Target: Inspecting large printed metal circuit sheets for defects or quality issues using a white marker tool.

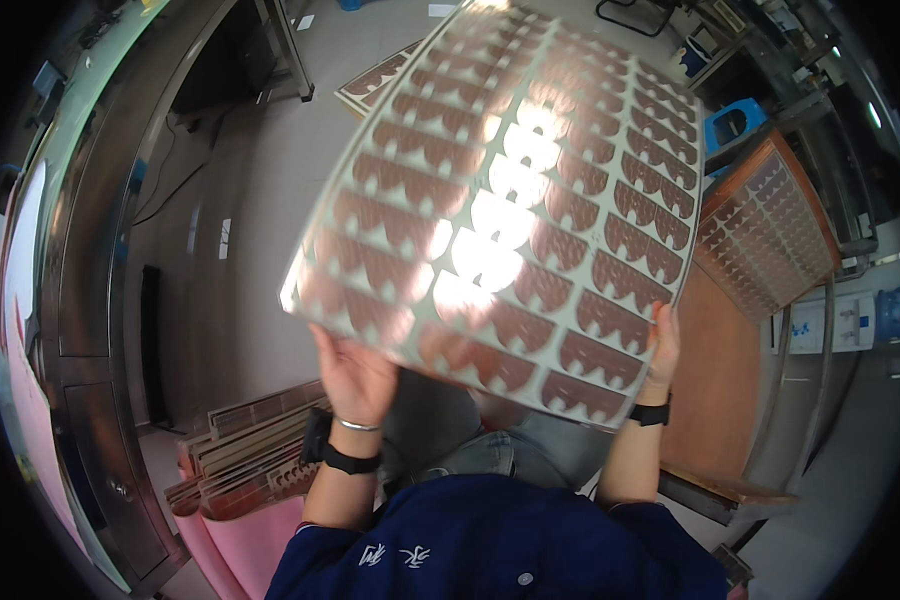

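A large rectangular patterned panel, pale green with rows of scalloped brown shapes, is tilted up in front of me. Bright light glares off its middle. My left hand supports it at the lower left edge, its fingers mostly hidden behind the panel. On the right edge, near the lower corner, my right hand grips it with the fingertips over the face. The panel touches nothing else that I can see.
To the right, a wooden-framed patterned screen leans by a brown board and a blue stool. Several panels stand in a row at lower left, beside pink sheeting. A metal-sided bench runs along the left.
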`<action>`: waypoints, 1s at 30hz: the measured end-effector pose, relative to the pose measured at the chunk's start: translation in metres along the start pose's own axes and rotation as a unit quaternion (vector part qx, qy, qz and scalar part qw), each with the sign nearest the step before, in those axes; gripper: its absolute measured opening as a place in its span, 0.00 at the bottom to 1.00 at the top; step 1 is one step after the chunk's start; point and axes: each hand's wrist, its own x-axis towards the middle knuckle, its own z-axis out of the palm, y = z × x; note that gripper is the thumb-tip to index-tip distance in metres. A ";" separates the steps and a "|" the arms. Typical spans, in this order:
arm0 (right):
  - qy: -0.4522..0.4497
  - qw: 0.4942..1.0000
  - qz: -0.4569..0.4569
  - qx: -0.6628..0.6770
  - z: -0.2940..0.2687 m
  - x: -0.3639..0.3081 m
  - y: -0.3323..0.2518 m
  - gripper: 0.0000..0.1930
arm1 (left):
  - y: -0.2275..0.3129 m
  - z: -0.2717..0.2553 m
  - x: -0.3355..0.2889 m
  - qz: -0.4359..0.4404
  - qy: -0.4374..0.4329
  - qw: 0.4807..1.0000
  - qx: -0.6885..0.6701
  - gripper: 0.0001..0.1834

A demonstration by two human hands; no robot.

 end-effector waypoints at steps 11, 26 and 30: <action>-0.096 0.973 0.030 0.210 0.006 0.000 0.000 0.24 | -0.013 -0.002 0.007 -0.094 -0.014 0.963 0.253 0.31; 0.198 0.978 0.026 0.062 -0.115 0.018 -0.029 0.19 | 0.034 -0.037 0.018 -0.062 0.100 0.933 0.340 0.21; 0.226 0.971 0.029 0.071 -0.147 0.025 -0.033 0.15 | 0.038 -0.040 0.019 -0.075 0.094 0.939 0.321 0.22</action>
